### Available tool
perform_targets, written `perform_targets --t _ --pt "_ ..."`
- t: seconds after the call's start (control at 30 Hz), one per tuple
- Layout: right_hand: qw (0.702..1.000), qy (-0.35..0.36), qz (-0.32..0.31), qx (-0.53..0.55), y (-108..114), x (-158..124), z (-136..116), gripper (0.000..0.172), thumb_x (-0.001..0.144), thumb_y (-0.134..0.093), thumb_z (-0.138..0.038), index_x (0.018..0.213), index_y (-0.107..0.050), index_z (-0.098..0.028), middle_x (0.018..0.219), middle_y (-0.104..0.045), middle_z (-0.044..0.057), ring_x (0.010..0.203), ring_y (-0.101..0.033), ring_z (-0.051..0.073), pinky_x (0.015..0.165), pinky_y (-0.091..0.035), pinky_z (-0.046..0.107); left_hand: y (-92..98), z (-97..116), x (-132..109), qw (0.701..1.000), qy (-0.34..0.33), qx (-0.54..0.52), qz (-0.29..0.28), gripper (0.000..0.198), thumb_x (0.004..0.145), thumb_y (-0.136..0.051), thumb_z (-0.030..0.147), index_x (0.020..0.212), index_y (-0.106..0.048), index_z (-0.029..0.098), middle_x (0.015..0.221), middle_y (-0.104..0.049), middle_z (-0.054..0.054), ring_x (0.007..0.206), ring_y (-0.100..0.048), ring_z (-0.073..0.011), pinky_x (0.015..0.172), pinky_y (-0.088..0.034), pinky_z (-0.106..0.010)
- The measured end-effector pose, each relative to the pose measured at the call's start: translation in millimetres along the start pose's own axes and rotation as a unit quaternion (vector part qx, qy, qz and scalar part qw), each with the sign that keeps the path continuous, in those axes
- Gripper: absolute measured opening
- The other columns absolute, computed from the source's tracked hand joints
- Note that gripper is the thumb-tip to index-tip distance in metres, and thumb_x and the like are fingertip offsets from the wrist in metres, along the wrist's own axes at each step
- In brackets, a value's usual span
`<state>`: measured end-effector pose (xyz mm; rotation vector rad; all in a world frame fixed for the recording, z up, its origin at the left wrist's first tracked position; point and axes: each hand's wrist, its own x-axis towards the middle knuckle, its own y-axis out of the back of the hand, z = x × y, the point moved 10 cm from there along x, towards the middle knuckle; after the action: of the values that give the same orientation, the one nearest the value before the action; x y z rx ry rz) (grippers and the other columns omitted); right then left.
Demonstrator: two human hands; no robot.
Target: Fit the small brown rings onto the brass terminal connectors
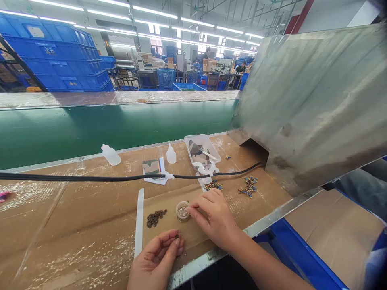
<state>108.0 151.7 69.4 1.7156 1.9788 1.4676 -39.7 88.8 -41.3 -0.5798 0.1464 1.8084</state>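
Right hand (pixel 213 217) closed to a pinch, fingertips (pixel 189 210) at the rim of a small clear plastic cup (pixel 183 212); can't tell if it's holding anything. Left hand (pixel 154 259) curled, thumb and fingers closed on a small dark piece (pixel 177 237) (too small to identify). Cup sits on the cardboard bench cover (pixel 72 225), just right of a loose pile of dark beads (pixel 156 218), so both look staged for short reaches between the hands. White strip (pixel 139 221) lies left of the pile, possibly marking off the work area.

Further out: multicoloured bead strands (pixel 249 186) and a smaller cluster (pixel 213 185), kept beyond the hands, probably to keep them separate. Clear plastic tub (pixel 202 153) holds camouflage fabric. Camouflage swatch (pixel 151 167) lies beside it, under a black cable (pixel 90 176) running across the bench. Two white squeeze bottles (pixel 111 155) (pixel 171 154) stand upright at the back edge, near a green conveyor belt (pixel 115 129). Steel hood (pixel 314 108) rises on the right.
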Motion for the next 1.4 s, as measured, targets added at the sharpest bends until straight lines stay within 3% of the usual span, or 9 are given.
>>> perform_targets --t 0.8,1.4 --pt "0.999 -0.014 0.020 0.029 6.0 0.3 4.2 0.013 0.087 -0.063 -0.021 0.074 -0.061 -0.019 0.074 -0.065 0.000 0.073 -0.055 0.016 0.076 -0.034 0.032 0.6 -1.6 1.9 1.000 -0.005 -0.004 -0.015 0.038 0.053 -0.084 0.039 0.080 -0.073 0.015 0.078 -0.076 -0.008 0.079 -0.071 -0.0220 0.078 -0.055 -0.029" --pt "1.000 -0.010 0.016 0.016 3.4 -1.4 2.5 0.015 0.089 -0.059 -0.023 0.075 -0.061 -0.019 0.074 -0.065 0.001 0.074 -0.054 0.016 0.076 -0.035 0.033 0.7 -0.5 -1.0 1.000 -0.013 0.025 -0.007 0.038 0.055 -0.082 0.040 0.082 -0.072 0.016 0.075 -0.075 -0.006 0.073 -0.069 -0.0184 0.074 -0.055 -0.026"
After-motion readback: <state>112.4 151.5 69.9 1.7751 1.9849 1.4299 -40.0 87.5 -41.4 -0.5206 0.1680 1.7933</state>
